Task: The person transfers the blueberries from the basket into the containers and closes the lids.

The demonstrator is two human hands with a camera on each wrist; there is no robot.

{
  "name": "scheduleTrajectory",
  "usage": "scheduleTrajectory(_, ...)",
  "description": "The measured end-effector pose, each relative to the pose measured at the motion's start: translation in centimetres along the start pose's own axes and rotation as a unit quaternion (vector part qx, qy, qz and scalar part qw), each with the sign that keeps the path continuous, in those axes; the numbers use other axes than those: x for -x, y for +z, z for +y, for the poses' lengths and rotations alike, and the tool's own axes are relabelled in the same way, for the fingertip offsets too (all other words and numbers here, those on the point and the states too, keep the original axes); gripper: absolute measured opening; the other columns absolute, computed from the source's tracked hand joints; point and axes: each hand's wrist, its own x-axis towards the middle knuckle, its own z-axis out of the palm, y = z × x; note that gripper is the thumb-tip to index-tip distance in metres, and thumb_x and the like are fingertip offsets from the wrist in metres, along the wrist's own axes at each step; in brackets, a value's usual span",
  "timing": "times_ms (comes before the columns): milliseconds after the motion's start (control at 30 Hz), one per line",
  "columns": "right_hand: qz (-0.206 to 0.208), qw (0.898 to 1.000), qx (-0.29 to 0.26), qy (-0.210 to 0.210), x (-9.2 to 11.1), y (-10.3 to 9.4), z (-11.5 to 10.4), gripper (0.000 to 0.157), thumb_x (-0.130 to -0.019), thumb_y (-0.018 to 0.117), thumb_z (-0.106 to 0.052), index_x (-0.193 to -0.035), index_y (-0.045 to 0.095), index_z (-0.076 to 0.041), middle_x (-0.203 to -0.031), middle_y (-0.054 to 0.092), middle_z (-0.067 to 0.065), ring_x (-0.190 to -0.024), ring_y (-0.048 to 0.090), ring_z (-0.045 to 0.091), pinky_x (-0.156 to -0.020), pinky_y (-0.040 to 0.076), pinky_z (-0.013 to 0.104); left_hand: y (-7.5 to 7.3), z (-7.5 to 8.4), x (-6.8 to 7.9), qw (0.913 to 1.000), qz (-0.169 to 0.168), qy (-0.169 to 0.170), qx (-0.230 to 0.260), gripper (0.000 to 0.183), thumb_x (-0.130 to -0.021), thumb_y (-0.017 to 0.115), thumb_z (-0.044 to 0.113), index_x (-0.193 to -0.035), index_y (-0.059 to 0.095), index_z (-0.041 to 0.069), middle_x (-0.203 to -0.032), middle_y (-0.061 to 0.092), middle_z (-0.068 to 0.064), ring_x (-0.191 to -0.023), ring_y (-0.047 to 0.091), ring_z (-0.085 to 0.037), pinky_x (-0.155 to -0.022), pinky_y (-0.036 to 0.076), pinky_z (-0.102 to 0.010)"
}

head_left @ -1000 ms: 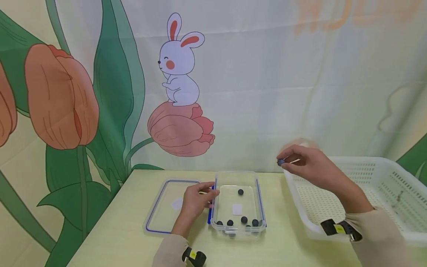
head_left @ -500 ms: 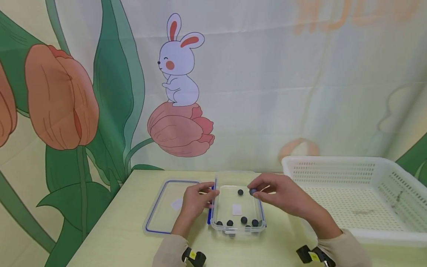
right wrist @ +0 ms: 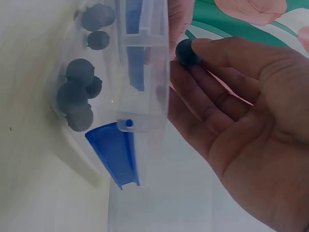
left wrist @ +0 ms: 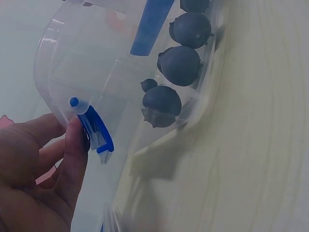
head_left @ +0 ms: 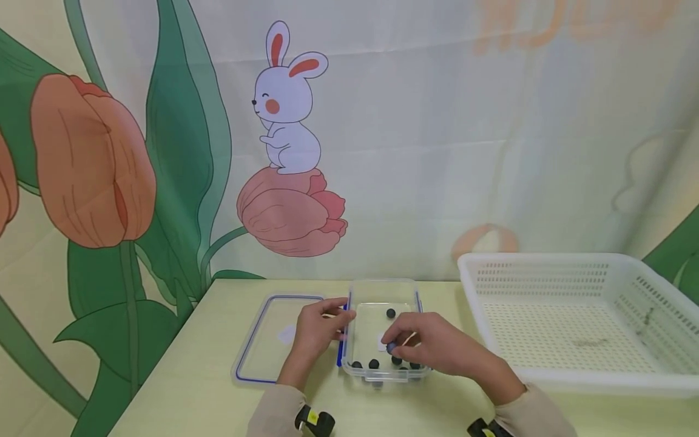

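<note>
A clear plastic box (head_left: 377, 374) with blue side latches stands uncovered on the table. Dark blueberries (left wrist: 178, 65) lie inside, most of them along its near end; one blueberry (head_left: 391, 313) rests toward the far end. My left hand (head_left: 317, 328) grips the box's left wall, thumb over the rim and fingers outside by the blue latch (left wrist: 99, 133). Between thumb and fingertips, my right hand (head_left: 445, 346) pinches a blueberry (right wrist: 187, 52). In the head view that hand is over the near half of the box, partly covering its right wall.
A clear lid (head_left: 273, 364) with a blue seal lies left of the box, its right part behind my left hand. On the right stands a large white perforated basket (head_left: 546, 261). A printed cloth (head_left: 404, 152) hangs behind the table (head_left: 180, 388).
My right hand has come from beside the basket, leftward and down over the box, carrying the blueberry. The left hand keeps its grip. The head view has shifted slightly.
</note>
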Motion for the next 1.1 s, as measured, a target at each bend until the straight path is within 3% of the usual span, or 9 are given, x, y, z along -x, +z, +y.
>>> scheduleTrajectory(267,-0.032,0.999,0.000,0.018,0.10,0.55,0.21,0.017,-0.087,0.071,-0.006,-0.100,0.069,-0.016,-0.094,0.069,-0.001,-0.086,0.066,0.010,-0.077,0.055,0.026,-0.03,0.03,0.01,1.0000,-0.001,-0.001,-0.003,0.041,-0.084,0.077,0.028,-0.121,0.069,0.013,-0.098,0.061,-0.006,-0.077,0.063,-0.017,-0.062,0.059,-0.027)
scheduleTrajectory(700,-0.034,0.999,0.031,0.027,0.08,0.47,0.13,0.015,-0.086,0.071,-0.007,-0.097,0.070,-0.017,-0.092,0.068,-0.007,-0.085,0.064,0.008,-0.074,0.054,0.024,0.12,-0.19,-0.10,1.0000,0.007,0.004,-0.003,0.042,-0.084,0.077,0.028,-0.122,0.068,0.013,-0.097,0.062,-0.005,-0.075,0.065,-0.016,-0.062,0.059,-0.027)
scheduleTrajectory(1100,-0.017,0.999,-0.019,0.022,-0.20,0.81,0.06,0.016,-0.088,0.070,-0.008,-0.102,0.069,-0.016,-0.095,0.068,-0.005,-0.087,0.067,0.013,-0.079,0.056,0.026,-0.60,0.72,0.28,0.9998,0.017,0.005,-0.011,0.045,-0.084,0.076,0.033,-0.123,0.067,0.013,-0.097,0.063,-0.006,-0.073,0.068,-0.019,-0.060,0.059,-0.028)
